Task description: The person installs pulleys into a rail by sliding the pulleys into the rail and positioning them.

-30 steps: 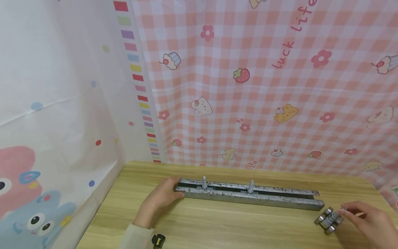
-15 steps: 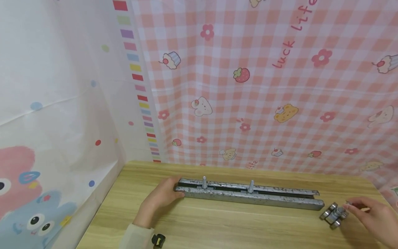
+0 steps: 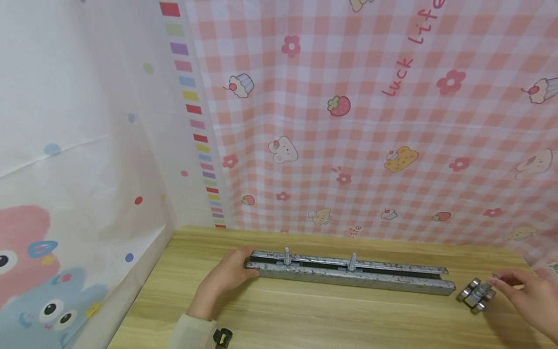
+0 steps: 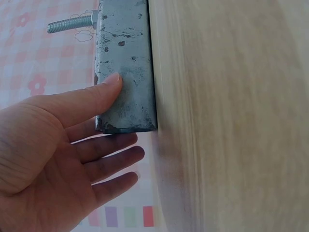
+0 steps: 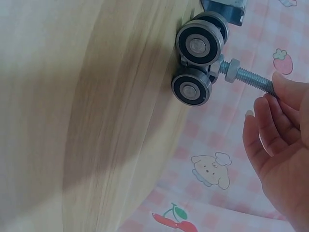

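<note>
A grey, scuffed steel channel rail (image 3: 357, 281) lies across the table, slot upward. Two threaded bolts, a left one (image 3: 287, 256) and a right one (image 3: 352, 262), stick up out of that slot. My left hand (image 3: 230, 270) holds the rail's left end. In the left wrist view the thumb presses its side and the other fingers extend past the end. Off the right end, a roller trolley (image 3: 475, 295) with several bearing wheels (image 5: 198, 46) is tilted. My right hand (image 3: 529, 296) pinches the tip of its threaded bolt (image 5: 253, 79) between thumb and fingers.
The wood-grain table (image 3: 305, 320) runs back to a pink checked cloth (image 3: 357, 184) hanging behind it. A white printed cloth (image 3: 87, 184) hangs along the left side. A black strap piece (image 3: 223, 338) shows by the left sleeve.
My right hand has carried the roller trolley to the right and slightly back, away from the rail's end. The left hand and the rail have stayed put.
</note>
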Available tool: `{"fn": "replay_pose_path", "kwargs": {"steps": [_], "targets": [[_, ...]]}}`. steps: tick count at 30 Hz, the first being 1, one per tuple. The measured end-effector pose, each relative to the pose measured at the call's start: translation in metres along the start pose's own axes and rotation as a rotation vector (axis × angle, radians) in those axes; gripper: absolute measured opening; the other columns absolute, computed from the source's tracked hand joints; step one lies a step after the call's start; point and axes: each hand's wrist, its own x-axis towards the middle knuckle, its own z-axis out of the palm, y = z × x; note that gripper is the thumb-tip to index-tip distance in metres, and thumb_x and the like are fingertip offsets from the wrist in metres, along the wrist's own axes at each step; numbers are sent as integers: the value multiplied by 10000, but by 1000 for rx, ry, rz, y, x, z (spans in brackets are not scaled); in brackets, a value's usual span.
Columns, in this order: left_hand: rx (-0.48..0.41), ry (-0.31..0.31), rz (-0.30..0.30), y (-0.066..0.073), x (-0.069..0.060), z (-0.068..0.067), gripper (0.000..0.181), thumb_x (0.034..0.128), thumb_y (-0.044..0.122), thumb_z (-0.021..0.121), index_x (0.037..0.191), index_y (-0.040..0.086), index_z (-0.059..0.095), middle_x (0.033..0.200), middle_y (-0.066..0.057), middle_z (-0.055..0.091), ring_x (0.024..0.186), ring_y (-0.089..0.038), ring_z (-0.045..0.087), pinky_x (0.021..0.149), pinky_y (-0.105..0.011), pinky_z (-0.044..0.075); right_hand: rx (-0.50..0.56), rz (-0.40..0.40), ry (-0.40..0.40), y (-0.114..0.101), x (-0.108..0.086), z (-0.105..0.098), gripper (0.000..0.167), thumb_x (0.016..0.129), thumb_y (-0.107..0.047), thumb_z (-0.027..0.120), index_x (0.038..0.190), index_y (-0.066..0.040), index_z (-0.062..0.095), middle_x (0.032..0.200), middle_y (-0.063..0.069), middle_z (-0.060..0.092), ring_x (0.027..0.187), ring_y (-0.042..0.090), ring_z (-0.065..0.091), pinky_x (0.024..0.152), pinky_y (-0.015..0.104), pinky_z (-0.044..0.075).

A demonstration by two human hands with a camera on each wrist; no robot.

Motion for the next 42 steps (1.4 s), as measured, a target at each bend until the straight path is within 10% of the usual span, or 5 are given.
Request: {"fn": "replay_pose_path", "kwargs": {"steps": [8,16,25,32,42], "targets": [[4,2,30,1,-1,-1,490,878,59,825,1325,-42,651,1256,-185,701,1188,-370,649,1067,-561,511,-29,48,-47,6,10,-1,214,815,36,842,918,165,705,780,264,717,592,-17,549,475,165,421],[3,5,45,1,-1,0,448,867,48,831,1279,-31,672,1200,-153,716,1139,-341,664,1041,-553,528,-48,178,-66,5,13,0,338,915,-53,792,1011,233,641,828,341,687,711,476,661,470,291,475],[11,4,25,-2,0,0,487,887,68,821,1327,-45,647,1256,-184,700,1194,-361,648,1073,-546,511,-89,315,-130,-1,18,3,382,984,-105,723,1084,245,607,855,316,673,747,434,644,521,369,482],[19,2,23,-3,1,1,526,884,71,822,1355,-64,629,1296,-216,684,1234,-395,630,1091,-564,493,-90,285,-124,-5,17,5,347,999,-125,711,1057,208,632,815,280,679,647,322,619,493,351,460],[10,1,28,-1,1,1,490,880,64,822,1323,-48,648,1254,-195,700,1191,-374,648,1072,-559,509,-43,283,-136,-12,20,9,349,1007,-132,709,1060,205,632,909,339,658,795,489,645,553,471,532]]}}
